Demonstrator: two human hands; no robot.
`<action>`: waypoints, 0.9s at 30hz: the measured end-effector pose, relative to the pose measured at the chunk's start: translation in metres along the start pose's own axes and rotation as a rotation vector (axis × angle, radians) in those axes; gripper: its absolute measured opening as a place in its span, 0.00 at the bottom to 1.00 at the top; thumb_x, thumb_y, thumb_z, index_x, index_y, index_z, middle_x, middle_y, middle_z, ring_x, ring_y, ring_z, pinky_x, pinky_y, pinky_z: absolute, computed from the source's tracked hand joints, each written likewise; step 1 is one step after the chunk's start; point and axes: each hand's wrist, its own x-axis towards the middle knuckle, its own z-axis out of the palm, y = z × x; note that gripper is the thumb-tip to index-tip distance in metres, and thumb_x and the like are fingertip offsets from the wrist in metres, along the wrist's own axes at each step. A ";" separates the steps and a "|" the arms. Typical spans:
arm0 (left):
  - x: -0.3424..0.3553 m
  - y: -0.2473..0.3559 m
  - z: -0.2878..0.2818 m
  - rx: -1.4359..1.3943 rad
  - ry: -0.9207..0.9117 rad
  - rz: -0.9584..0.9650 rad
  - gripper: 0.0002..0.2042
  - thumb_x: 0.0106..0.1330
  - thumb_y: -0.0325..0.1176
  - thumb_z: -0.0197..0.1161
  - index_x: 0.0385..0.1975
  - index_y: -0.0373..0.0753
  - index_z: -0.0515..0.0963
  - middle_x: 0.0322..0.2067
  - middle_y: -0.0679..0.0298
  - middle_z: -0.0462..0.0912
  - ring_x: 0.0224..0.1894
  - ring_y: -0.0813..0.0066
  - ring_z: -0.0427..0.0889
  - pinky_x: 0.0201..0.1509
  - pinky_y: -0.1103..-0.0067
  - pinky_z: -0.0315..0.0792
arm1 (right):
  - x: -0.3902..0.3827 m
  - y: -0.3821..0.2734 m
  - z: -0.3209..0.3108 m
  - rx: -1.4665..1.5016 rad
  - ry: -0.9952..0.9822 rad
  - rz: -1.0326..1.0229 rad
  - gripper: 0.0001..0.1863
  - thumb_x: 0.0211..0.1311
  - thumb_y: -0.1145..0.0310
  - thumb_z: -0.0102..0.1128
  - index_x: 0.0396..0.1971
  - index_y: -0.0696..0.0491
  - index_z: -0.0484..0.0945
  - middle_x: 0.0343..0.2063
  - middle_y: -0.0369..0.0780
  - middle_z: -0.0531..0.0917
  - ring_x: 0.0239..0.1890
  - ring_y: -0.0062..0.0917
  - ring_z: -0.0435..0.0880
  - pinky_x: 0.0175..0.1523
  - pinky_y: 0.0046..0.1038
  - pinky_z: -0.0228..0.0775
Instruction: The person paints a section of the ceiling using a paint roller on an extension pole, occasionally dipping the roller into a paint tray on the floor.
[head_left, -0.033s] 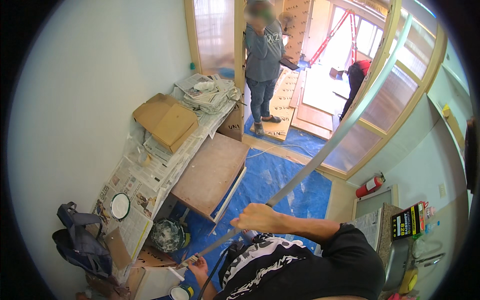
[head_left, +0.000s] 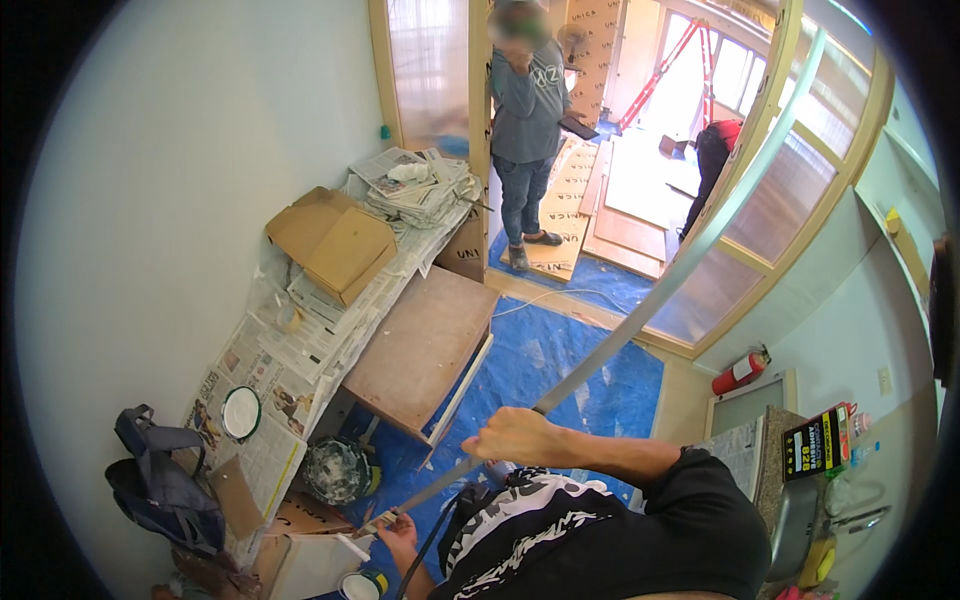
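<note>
A long, flat grey metal bar [head_left: 640, 318] runs diagonally from the lower left up to the upper right. Around its lower part my right hand [head_left: 515, 437] is closed in a fist. Lower down, my left hand [head_left: 400, 532] has its fingers closed at the bar's bottom end. A thin white strip [head_left: 354, 550] shows just beside those fingers; whether they touch it I cannot tell. Below the left hand is an open can of white paint or filler [head_left: 360, 585]. A bucket smeared with white [head_left: 337, 470] stands on the floor nearby.
Newspaper covers a long table [head_left: 262, 350] bearing a cardboard box [head_left: 335, 245], a round white lid [head_left: 241, 412] and a grey backpack [head_left: 165, 480]. A brown cabinet [head_left: 420, 345] juts over blue sheeting [head_left: 560, 360]. A person [head_left: 527, 130] stands by the doorway; another bends beyond.
</note>
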 end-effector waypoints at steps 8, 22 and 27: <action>-0.009 -0.004 0.011 0.098 0.150 -0.018 0.13 0.60 0.45 0.57 0.33 0.41 0.74 0.27 0.62 0.80 0.25 0.66 0.78 0.32 0.72 0.72 | -0.004 -0.003 -0.005 0.003 -0.069 0.037 0.09 0.47 0.73 0.57 0.31 0.53 0.73 0.16 0.37 0.78 0.26 0.33 0.83 0.28 0.33 0.70; -0.005 -0.016 -0.008 0.237 0.201 -0.115 0.12 0.55 0.42 0.53 0.23 0.41 0.75 0.23 0.63 0.80 0.26 0.65 0.80 0.34 0.68 0.73 | -0.004 0.004 0.015 0.028 -0.219 0.150 0.19 0.44 0.69 0.62 0.41 0.50 0.75 0.17 0.41 0.80 0.26 0.39 0.83 0.29 0.38 0.74; 0.000 -0.014 -0.012 0.248 0.170 -0.160 0.12 0.53 0.41 0.53 0.23 0.39 0.76 0.22 0.62 0.81 0.26 0.64 0.80 0.33 0.69 0.75 | -0.002 0.012 0.011 0.088 -0.284 0.186 0.24 0.45 0.74 0.55 0.47 0.48 0.74 0.19 0.44 0.80 0.26 0.43 0.83 0.29 0.42 0.74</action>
